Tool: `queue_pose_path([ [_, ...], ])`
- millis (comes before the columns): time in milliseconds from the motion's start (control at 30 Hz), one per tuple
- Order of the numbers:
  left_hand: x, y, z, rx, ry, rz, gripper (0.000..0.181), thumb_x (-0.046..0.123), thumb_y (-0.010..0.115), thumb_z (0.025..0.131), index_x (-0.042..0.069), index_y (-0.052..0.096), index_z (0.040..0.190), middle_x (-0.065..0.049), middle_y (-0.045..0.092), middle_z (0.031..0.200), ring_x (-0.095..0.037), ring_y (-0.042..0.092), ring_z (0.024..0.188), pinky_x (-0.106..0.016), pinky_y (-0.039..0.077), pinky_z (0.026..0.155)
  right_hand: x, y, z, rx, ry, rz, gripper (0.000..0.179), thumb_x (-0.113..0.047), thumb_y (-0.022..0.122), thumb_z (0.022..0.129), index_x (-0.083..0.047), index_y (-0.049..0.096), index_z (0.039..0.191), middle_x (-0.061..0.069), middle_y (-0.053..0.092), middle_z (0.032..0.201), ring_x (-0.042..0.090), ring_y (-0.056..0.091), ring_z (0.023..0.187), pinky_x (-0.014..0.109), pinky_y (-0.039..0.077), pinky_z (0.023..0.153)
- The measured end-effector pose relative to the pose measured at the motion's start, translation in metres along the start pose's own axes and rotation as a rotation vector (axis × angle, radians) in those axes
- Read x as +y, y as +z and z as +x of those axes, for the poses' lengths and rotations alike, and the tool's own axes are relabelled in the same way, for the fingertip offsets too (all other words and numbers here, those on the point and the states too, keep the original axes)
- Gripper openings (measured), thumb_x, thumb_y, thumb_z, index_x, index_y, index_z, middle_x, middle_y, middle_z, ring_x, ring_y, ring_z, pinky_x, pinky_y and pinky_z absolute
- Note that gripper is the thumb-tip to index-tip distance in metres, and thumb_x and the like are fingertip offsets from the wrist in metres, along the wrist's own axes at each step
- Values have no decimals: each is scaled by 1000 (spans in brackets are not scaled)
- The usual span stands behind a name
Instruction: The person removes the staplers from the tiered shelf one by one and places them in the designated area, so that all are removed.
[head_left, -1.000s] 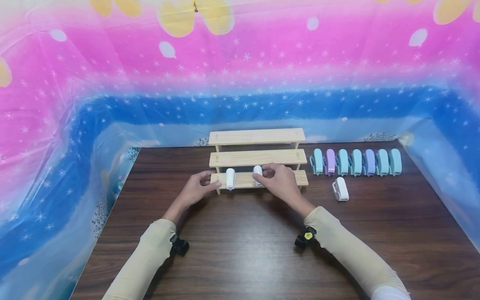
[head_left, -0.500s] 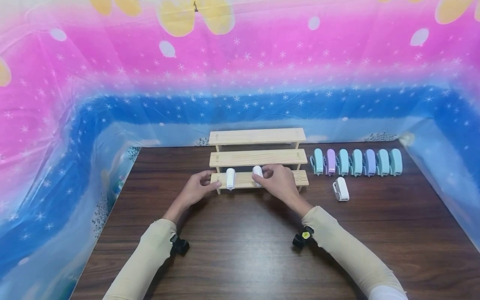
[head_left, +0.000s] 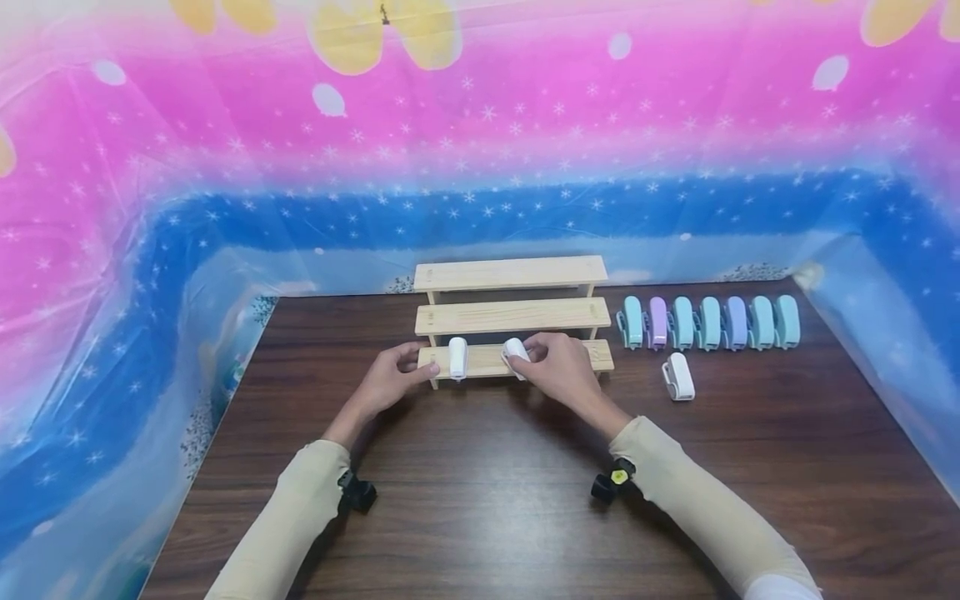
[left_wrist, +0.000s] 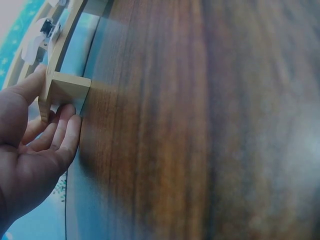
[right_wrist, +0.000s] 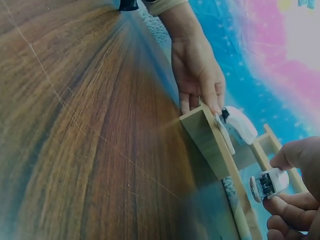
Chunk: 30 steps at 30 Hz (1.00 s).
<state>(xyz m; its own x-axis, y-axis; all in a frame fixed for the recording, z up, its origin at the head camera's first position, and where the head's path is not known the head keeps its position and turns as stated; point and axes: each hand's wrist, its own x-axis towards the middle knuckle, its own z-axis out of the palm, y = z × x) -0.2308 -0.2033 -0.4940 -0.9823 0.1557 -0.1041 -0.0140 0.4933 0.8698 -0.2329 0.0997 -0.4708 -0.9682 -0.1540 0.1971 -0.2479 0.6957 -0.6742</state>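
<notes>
A wooden three-step display stand (head_left: pixel 513 315) stands at the back of the table. My left hand (head_left: pixel 392 377) holds the left end of its lowest step, thumb on top and fingers below the board in the left wrist view. One white mini stapler (head_left: pixel 458 358) sits on that step near the left thumb. Farther right along the same step, my right hand (head_left: pixel 561 367) pinches a second white stapler (head_left: pixel 515 357) between thumb and fingers. In the right wrist view this held stapler (right_wrist: pixel 270 183) shows its front end, close over the step.
Right of the stand, a row of several teal and purple staplers (head_left: pixel 708 323) lines the back of the table (head_left: pixel 480 500). In front of them lies another white stapler (head_left: pixel 679 377). A patterned cloth (head_left: pixel 480 150) hangs behind and at the sides.
The stapler in my right hand has turned a little, its near end now angled to the right. My left hand keeps its hold on the step. The head view has shifted slightly.
</notes>
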Motion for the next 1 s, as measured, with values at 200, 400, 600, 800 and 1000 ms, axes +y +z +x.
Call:
queue_pose_path([
  [200,1,0,0,-4,-2,-15,70,36,73,96,-1,48,150,-22,58,142,-38,58,129,-51,51,104,0,-11,-5,16,-23,18,39,-44,80,84,-10,79,103,-1,75,83,15,68,78,34,54,68],
  [400,1,0,1,-5,-7,-19,70,35,74,96,-1,48,150,-22,59,140,-38,58,129,-51,51,104,4,-24,-10,39,-36,5,38,-43,80,85,-10,78,103,-2,72,80,15,66,74,32,51,64],
  [600,1,1,1,-7,-3,-23,70,35,74,96,-1,48,149,-22,59,140,-38,58,129,-51,51,105,6,-41,-16,59,-20,-8,39,-42,80,85,-9,78,106,-1,72,81,18,65,76,33,50,65],
  [800,0,1,1,-6,-1,-22,69,35,74,96,-1,48,149,-23,56,144,-39,57,130,-51,50,106,12,-55,-20,73,-15,-28,38,-42,80,86,-10,78,107,1,73,83,19,66,78,33,50,64],
  [1000,1,0,1,-6,2,-22,69,34,74,96,-2,48,149,-24,57,143,-40,57,130,-51,50,106,20,-68,-23,80,0,-28,39,-41,79,88,-10,77,110,3,73,86,20,66,80,34,50,65],
])
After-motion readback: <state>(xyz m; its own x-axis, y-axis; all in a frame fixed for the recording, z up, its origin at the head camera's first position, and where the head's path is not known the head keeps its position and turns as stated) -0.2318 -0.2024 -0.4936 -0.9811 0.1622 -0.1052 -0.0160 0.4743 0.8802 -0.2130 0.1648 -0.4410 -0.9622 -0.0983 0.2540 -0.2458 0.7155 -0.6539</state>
